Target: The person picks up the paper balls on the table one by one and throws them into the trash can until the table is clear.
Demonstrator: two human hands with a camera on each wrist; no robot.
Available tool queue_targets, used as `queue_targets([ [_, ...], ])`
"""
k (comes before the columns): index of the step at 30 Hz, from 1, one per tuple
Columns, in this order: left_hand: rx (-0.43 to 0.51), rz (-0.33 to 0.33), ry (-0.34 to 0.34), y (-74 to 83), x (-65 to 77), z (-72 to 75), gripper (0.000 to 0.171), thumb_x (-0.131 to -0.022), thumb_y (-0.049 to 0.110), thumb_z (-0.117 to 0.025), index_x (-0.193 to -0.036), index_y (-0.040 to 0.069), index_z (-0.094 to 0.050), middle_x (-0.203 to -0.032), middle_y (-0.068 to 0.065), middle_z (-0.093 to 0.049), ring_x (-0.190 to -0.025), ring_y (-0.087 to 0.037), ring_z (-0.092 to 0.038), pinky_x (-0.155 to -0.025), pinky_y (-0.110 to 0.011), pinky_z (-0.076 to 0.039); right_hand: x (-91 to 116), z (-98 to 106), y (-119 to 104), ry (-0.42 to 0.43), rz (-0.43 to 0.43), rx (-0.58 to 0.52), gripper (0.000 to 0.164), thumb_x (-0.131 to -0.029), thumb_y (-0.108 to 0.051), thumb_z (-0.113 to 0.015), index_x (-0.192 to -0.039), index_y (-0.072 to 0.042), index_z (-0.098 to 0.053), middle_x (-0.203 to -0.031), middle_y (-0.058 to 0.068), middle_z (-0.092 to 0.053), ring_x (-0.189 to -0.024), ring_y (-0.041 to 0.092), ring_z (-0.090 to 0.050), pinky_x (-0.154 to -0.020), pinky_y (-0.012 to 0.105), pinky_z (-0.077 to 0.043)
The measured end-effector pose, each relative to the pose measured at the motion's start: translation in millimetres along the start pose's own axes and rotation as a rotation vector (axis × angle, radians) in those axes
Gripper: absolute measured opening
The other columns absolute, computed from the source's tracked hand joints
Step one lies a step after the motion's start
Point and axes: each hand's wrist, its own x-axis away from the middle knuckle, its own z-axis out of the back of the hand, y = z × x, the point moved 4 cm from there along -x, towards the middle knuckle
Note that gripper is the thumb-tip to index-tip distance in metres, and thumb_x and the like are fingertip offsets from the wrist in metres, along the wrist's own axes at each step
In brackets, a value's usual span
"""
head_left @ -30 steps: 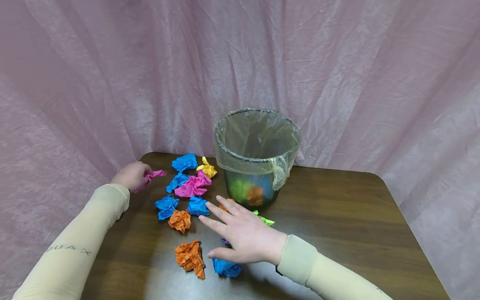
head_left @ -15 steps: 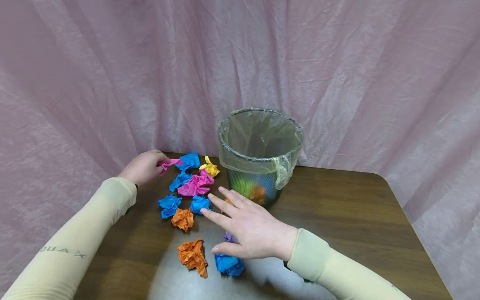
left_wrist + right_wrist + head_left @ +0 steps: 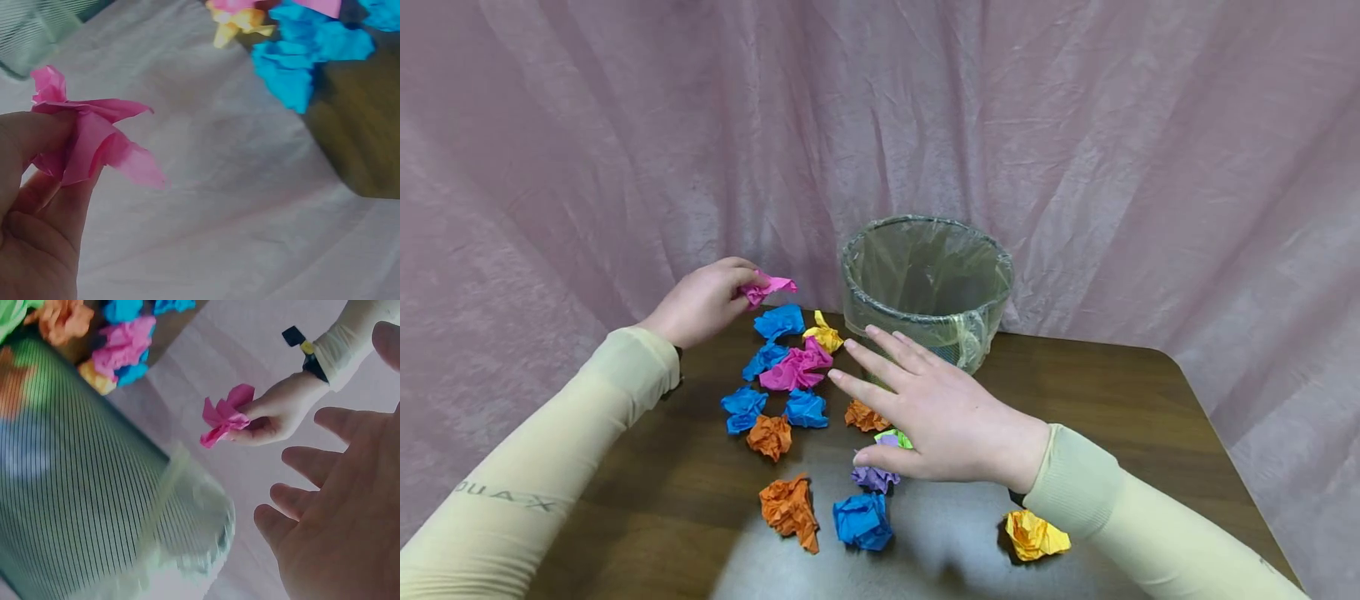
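My left hand (image 3: 703, 302) pinches a crumpled pink paper (image 3: 771, 287) between thumb and fingers, raised above the table's back left part. In the left wrist view the same pink paper (image 3: 94, 131) sticks out past the fingertips. My right hand (image 3: 943, 412) holds nothing; its fingers are spread in front of the wastebasket (image 3: 928, 317), a mesh bin with a clear yellowish liner. The hand hides most of the bin's lower wall in the head view. Through the mesh in the right wrist view, orange paper (image 3: 14, 381) and other colours show inside the bin.
Left of the bin lie several crumpled papers: a pink one (image 3: 796, 367), a yellow one (image 3: 823, 333) and blue ones. Nearer are orange paper (image 3: 790, 510), blue paper (image 3: 862, 522) and purple paper (image 3: 876, 478). Yellow paper (image 3: 1035, 535) lies by the right sleeve. A pink curtain (image 3: 1075, 167) hangs behind.
The left hand has risen and moved right with the pink paper, toward the bin. My right hand has shifted up and right, uncovering the blue and purple papers. Yellow paper now shows by the right sleeve.
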Motion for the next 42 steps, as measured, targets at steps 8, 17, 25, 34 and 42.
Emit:
queue_targets([
  [8, 0.009, -0.034, 0.018, 28.7, -18.3, 26.0, 0.025, -0.092, 0.001, -0.075, -0.117, 0.001, -0.074, -0.124, -0.014, -0.065, -0.105, -0.030, -0.063, -0.094, -0.048, -0.053, 8, 30, 21, 0.013, -0.054, 0.021, 0.082, -0.099, -0.072, -0.042, -0.164, -0.025, -0.026, -0.171, 0.005, -0.013, -0.157, 0.028, 0.001, -0.123, 0.051, -0.018],
  [17, 0.009, -0.088, 0.028, 49.6, -36.0, 45.2, 0.024, -0.091, 0.001, -0.076, -0.116, 0.002, -0.075, -0.120, -0.013, -0.067, -0.105, -0.029, -0.063, -0.095, -0.046, -0.053, 12, 44, 34, -0.003, -0.085, 0.046, 0.081, -0.099, -0.072, -0.040, -0.164, -0.025, -0.026, -0.171, 0.004, -0.013, -0.157, 0.027, 0.002, -0.125, 0.048, -0.012],
  [25, 0.020, -0.132, 0.041, 70.1, -50.7, 50.3, 0.025, -0.092, 0.002, -0.075, -0.118, 0.003, -0.075, -0.121, -0.011, -0.067, -0.107, -0.027, -0.064, -0.097, -0.044, -0.053, 17, 54, 53, -0.020, -0.167, 0.057, 0.082, -0.098, -0.075, -0.037, -0.164, -0.028, -0.025, -0.171, 0.002, -0.013, -0.157, 0.026, 0.000, -0.124, 0.048, -0.013],
  [34, 0.063, -0.189, 0.093, 97.9, -67.4, 56.5, 0.024, -0.096, 0.005, -0.071, -0.119, 0.006, -0.075, -0.123, -0.008, -0.067, -0.113, -0.023, -0.062, -0.100, -0.039, -0.050, 27, 63, 78, 0.007, -0.230, 0.040, 0.082, -0.098, -0.072, -0.042, -0.165, -0.028, -0.023, -0.170, 0.003, -0.015, -0.157, 0.026, -0.003, -0.124, 0.050, -0.013],
  [42, 0.083, -0.250, 0.085, 125.1, -80.6, 52.3, 0.024, -0.096, 0.005, -0.070, -0.119, 0.006, -0.075, -0.119, -0.007, -0.067, -0.106, -0.020, -0.061, -0.096, -0.035, -0.050, 36, 66, 98, -0.025, -0.315, 0.024, 0.084, -0.097, -0.075, -0.040, -0.165, -0.031, -0.019, -0.170, 0.004, -0.016, -0.157, 0.025, -0.002, -0.125, 0.050, -0.011],
])
